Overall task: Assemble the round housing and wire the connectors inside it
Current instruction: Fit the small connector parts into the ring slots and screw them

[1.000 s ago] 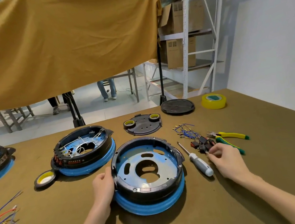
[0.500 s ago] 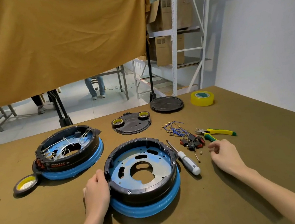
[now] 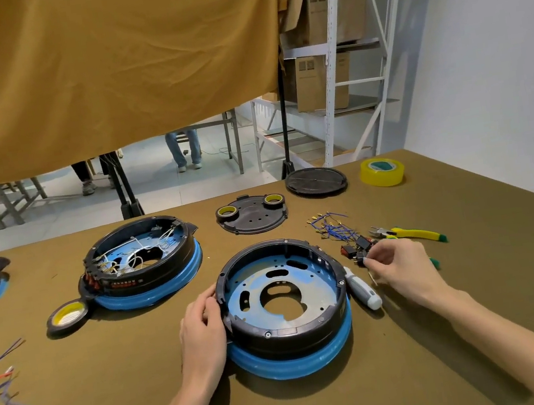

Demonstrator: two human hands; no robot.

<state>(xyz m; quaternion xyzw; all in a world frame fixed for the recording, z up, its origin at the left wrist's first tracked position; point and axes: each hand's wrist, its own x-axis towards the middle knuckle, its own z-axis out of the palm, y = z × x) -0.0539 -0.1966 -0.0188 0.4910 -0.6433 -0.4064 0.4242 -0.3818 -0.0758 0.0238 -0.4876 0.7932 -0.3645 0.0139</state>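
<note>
Since half a second ago: right hand (image 3: 401, 267) no longer hovering with loosely curled fingers short of the parts, now up against the pile of black and red connectors (image 3: 358, 248), fingertips pinching one small black piece at the pile's near edge; left hand (image 3: 202, 328) as before, on the left side of the round housing (image 3: 283, 303), fingers curled against the black rim, thumb side touching the outer wall. Housing itself unmoved: black ring on a blue base, open top, blue-tinted metal plate with cut-outs inside, flat on the olive table (image 3: 482, 326), directly between the two hands, touching the left one, apart from the right. Just right of the housing, a screwdriver (image 3: 361, 287) with a white and grey handle, lying between rim and right hand. Beyond the connectors, a loose bunch of blue wires (image 3: 331, 227) and yellow-green handled cutters (image 3: 407, 234). Farther left, a second housing (image 3: 144, 264), already wired with white leads, a tape roll (image 3: 67, 314) beside it. At the far table edge, a black cover plate (image 3: 252, 218) carrying two small tape rolls, a round black lid (image 3: 316, 181) and a yellow tape roll (image 3: 382, 171). At the left edge, a tangle of coloured wires (image 3: 2, 401).
</note>
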